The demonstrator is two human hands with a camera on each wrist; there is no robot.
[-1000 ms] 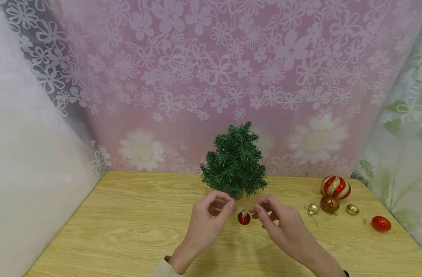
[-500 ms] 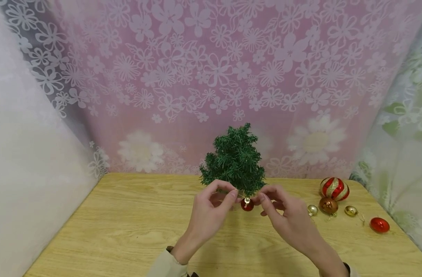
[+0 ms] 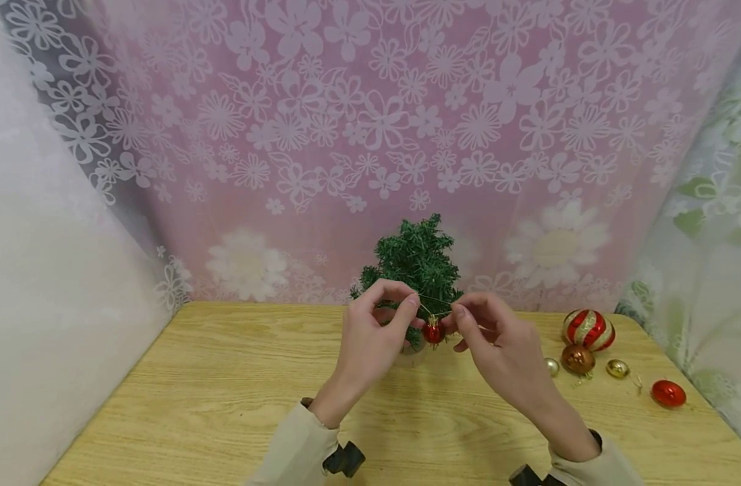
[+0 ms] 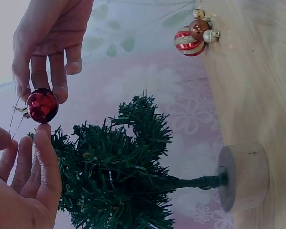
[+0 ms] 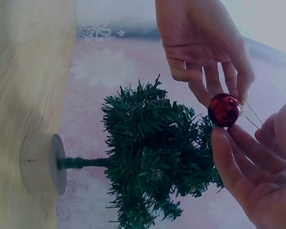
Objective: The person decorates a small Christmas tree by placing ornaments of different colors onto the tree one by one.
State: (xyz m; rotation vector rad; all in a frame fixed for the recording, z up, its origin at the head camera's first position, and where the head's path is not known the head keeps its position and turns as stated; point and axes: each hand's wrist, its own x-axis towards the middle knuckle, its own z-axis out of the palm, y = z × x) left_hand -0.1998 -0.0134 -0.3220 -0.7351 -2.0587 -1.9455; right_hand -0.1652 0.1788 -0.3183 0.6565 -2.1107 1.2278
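A small shiny red Christmas bauble (image 3: 433, 332) with a gold cap hangs on a thin gold string loop (image 3: 427, 310) in front of a little artificial Christmas tree (image 3: 422, 260). One side of the loop is pinched between thumb and forefinger of my left hand (image 3: 373, 341); my right hand (image 3: 507, 354) pinches the other side, stretching it wide. In the left wrist view, fingertips of both hands also touch the bauble (image 4: 43, 105). Green branches rise right behind the hands. The tree's round wooden base (image 4: 245, 176) stands on the table, seen sideways in both wrist views.
On the wooden table (image 3: 225, 391), to the right, lie a red-and-gold striped bauble (image 3: 589, 329), a brown bauble (image 3: 578, 360), a gold one (image 3: 617, 368), a red one (image 3: 669, 393) and a pale one (image 3: 551, 366) partly behind my right hand. A pink flowered curtain (image 3: 346, 135) hangs behind.
Both hands have risen and moved forward toward the tree, lifting the red bauble in front of its lower branches. The string loop now shows stretched between them. The other baubles stay put.
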